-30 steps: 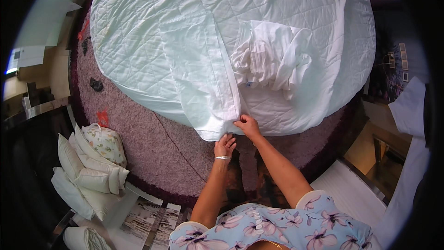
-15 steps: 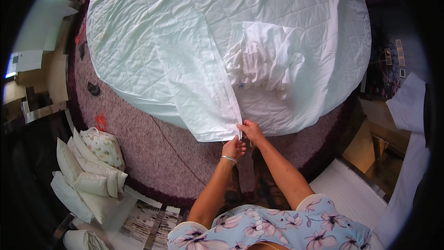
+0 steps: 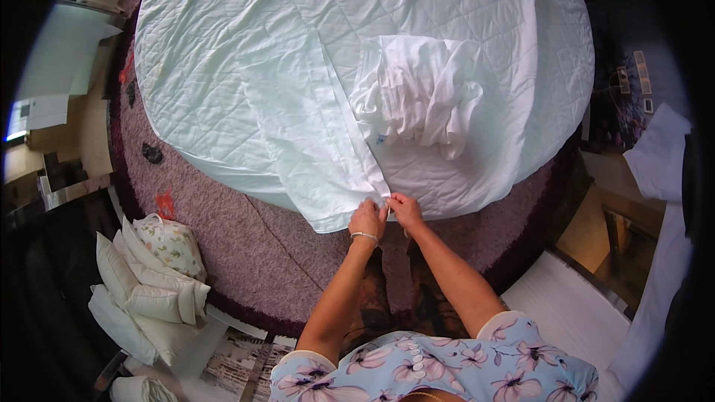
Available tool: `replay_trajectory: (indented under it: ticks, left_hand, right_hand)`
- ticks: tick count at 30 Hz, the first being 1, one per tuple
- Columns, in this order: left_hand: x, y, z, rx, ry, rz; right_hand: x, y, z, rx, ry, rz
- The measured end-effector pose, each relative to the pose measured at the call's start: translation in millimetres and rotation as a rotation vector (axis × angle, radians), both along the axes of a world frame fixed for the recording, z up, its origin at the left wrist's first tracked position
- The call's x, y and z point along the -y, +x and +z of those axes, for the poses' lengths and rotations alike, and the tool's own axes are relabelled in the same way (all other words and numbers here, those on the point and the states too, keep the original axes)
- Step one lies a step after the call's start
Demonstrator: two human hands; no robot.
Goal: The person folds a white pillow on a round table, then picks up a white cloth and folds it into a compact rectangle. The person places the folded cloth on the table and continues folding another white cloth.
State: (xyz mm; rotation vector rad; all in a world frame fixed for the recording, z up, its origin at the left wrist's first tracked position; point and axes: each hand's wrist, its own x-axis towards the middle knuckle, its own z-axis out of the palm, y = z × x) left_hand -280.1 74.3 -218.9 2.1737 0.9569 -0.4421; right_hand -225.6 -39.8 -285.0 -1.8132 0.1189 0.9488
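quilted pale bedcover [image 3: 201,67]: wrinkled; could ruck further if the cloth lying on it is tugged hard.

flat white cloth [image 3: 298,130], seamed: on the bedcover, near end at the bedcover's near edge; a slipped hold could let that end drop.

crumpled white cloth [image 3: 421,93]: just beside, to the right; could be dragged along if it snags.

left hand [image 3: 366,220], right hand [image 3: 405,212]: fingers closed, pinching the flat cloth's near end; uneven pulling could skew it.

left cloth [image 3: 298,134]: on bed [image 3: 201,37], near edge | right cloth [image 3: 424,89]: on bed | pillows [image 3: 156,301]: near left, bag [image 3: 180,251] just behind
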Motion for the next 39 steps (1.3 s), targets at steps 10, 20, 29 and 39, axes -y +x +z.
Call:
replay_trajectory:
  ticks: [10, 20, 29, 39]
  left_hand:
    - [11, 10, -9, 0.018, -0.069, -0.074]
    - [-12, 15, -19, -0.024, -0.199, -0.340]
    - [-120, 123, 3, 0.067, 0.208, 0.032]
    - [-132, 145, -16, 0.062, 0.172, 0.027]
  right_hand:
    - [-3, 22, 30, 0.225, -0.166, 0.159]
    - [-10, 36, 41, 0.233, -0.332, 0.410]
    - [-69, 50, 45, 0.621, -0.254, 0.282]
    - [-89, 63, 48, 0.567, -0.225, 0.188]
